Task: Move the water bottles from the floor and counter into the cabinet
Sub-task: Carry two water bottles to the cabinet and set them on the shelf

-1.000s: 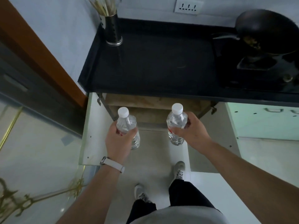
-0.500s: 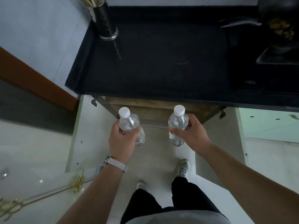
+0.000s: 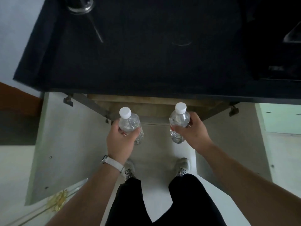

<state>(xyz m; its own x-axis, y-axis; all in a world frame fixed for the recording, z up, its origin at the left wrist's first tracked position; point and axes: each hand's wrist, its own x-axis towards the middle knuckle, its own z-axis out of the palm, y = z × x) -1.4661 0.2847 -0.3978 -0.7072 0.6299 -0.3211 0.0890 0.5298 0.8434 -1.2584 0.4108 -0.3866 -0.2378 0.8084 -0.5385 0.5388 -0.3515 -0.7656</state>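
While you stand facing the cabinet (image 3: 146, 106): you hold one clear water bottle in each of your hands, both bottles in the air in front of the cabinet opening, neither one inside it.
Left bottle (image 3: 130, 124): white cap on top, tipped a little away from you, just in front of the opening's left side.
Right bottle (image 3: 179, 119): white cap on top, near upright, in front of the opening's right side, well apart from the left bottle.
Left hand (image 3: 119, 142): your fingers and thumb are curled round the body of the left bottle from the near side; the neck and cap stand out above your grip.
Right hand (image 3: 193, 132): it wraps the middle of the right bottle from the right, and the bottle's base shows below your fingers.
Cabinet doors: the left door (image 3: 65, 144) and the right door (image 3: 228, 144) both stand swung out toward you.
Table (image 3: 146, 54): its dark top overhangs the cabinet; a metal utensil holder (image 3: 80, 5) stands at its far left corner.
Wrist: a white watch strap (image 3: 112, 163) on your left arm.
Floor (image 3: 156, 152): your two shoes stand between the doors, below the bottles.
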